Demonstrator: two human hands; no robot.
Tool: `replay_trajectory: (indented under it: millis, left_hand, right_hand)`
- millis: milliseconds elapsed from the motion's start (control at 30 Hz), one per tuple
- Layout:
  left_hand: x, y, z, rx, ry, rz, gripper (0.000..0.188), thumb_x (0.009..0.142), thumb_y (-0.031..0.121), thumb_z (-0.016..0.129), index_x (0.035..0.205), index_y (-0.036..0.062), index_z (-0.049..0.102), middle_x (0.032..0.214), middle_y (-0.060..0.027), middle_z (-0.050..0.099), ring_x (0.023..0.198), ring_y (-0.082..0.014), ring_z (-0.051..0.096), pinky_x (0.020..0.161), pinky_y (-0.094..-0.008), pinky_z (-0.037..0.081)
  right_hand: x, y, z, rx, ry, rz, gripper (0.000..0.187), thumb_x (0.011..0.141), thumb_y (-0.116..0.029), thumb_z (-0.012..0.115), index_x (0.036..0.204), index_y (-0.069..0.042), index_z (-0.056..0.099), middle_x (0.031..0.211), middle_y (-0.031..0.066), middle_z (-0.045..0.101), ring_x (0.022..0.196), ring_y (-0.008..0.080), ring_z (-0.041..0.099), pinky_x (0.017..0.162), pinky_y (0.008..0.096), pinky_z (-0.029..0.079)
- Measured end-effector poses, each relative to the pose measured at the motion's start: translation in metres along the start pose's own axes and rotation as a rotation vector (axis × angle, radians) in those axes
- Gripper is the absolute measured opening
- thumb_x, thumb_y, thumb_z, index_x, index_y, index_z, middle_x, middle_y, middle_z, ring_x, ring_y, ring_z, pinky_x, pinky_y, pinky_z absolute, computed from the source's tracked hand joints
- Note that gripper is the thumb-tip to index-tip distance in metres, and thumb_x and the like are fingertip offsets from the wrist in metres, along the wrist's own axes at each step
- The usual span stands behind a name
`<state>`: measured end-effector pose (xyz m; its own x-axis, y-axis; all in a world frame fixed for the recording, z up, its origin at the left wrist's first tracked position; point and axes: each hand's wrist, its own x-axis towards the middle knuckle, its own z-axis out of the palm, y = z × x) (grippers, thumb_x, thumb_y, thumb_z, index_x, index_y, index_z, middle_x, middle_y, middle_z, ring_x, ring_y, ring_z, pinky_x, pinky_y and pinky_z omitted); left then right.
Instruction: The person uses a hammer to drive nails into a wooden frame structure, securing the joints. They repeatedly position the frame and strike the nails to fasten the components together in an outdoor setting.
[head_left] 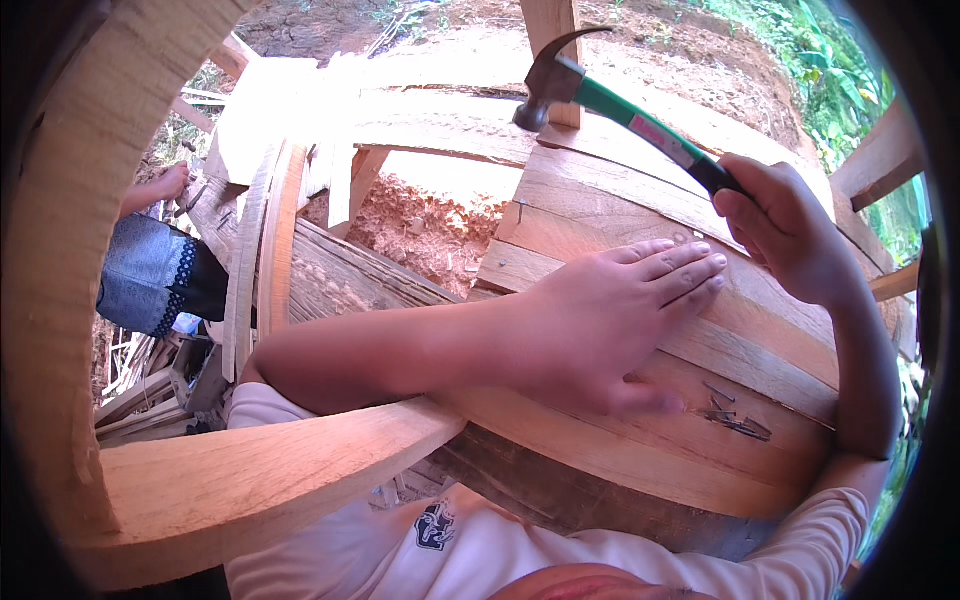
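Note:
My right hand [785,225] is wrapped round the black grip of a claw hammer [640,122] with a green handle. Its dark steel head is raised at the upper middle, above the boards. Flat on the planks [600,200] rests my left hand [625,310], palm down with fingers stretched out to the right. A small pile of loose nails [738,420] lies on the wood to the right of my left thumb. One nail [521,210] stands up near the left ends of the planks, and another [502,264] shows on the plank in front of it.
A curved wooden beam [270,470] runs across the lower left, joined to an upright post [60,300]. Long boards [265,250] lean at the left. Beyond them are another person's hand [172,183] and scrap wood [150,410]. Wood shavings [420,205] cover the ground below.

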<state>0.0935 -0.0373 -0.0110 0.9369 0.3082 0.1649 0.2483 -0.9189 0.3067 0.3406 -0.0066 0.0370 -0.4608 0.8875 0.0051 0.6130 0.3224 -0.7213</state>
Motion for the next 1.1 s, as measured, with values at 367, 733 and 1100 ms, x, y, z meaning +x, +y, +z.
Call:
replay_trajectory:
  millis: [367, 733, 1100]
  left_hand:
    - [0.0, 0.001, -0.005, 0.04, -0.019, -0.006, 0.098, 0.099, 0.058, 0.054, 0.157, -0.0155, 0.025, 0.165, -0.0325, 0.029, 0.157, -0.0427, 0.027, 0.13, -0.0466, 0.021]
    - [-0.003, 0.003, -0.006, 0.025, -0.017, -0.014, 0.1, 0.098, 0.059, 0.055, 0.158, -0.0147, 0.025, 0.165, -0.0326, 0.029, 0.157, -0.043, 0.026, 0.13, -0.0465, 0.021]
    - [-0.001, 0.0, -0.003, 0.053, -0.015, 0.002, 0.1, 0.098, 0.059, 0.054, 0.158, -0.0143, 0.024, 0.166, -0.0322, 0.028, 0.158, -0.0429, 0.025, 0.13, -0.0464, 0.021]
  right_hand:
    - [0.001, -0.01, -0.001, 0.042, 0.044, 0.041, 0.028, 0.107, -0.023, 0.059, 0.092, 0.001, 0.054, 0.066, 0.0172, 0.051, 0.06, 0.0323, 0.048, 0.06, 0.0427, 0.042]
    - [-0.003, -0.02, -0.004, 0.075, 0.059, 0.019, 0.025, 0.106, -0.022, 0.059, 0.096, 0.001, 0.056, 0.072, 0.0208, 0.053, 0.066, 0.0375, 0.048, 0.064, 0.0428, 0.043]
    - [-0.001, -0.01, -0.007, 0.32, 0.078, 0.124, 0.023, 0.108, -0.02, 0.056, 0.101, 0.002, 0.056, 0.066, 0.0131, 0.049, 0.06, 0.0259, 0.053, 0.06, 0.0392, 0.043]
